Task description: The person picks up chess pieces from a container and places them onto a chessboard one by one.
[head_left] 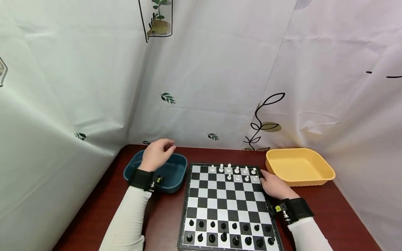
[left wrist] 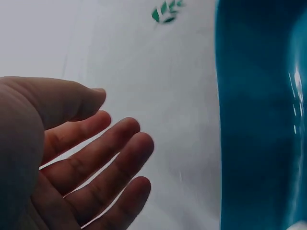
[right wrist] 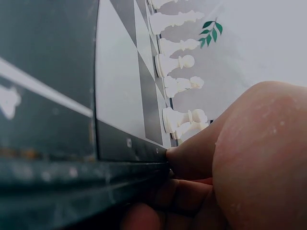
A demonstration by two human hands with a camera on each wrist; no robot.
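Note:
My left hand [head_left: 157,155] hovers over the dark blue plastic bin [head_left: 179,170] at the board's left. In the left wrist view, that hand's fingers [left wrist: 103,163] are loosely bent with nothing between them. My right hand [head_left: 276,184] grips the far right edge of the chessboard [head_left: 207,194]. Seen from the right wrist, the thumb [right wrist: 192,152] lies against the board's rim and the other fingers [right wrist: 180,196] are below it, partly hidden. White chess pieces [head_left: 229,168] fill part of two rows at the far right corner. Black pieces [head_left: 223,237] stand in two rows along the near side.
A yellow plastic bin [head_left: 298,183] sits at the right, beyond my right hand. The dark red table [head_left: 94,209] ends against a white patterned cloth [head_left: 201,87] at the back and sides. A small white bit [left wrist: 298,226] shows at the lower corner of the left wrist view.

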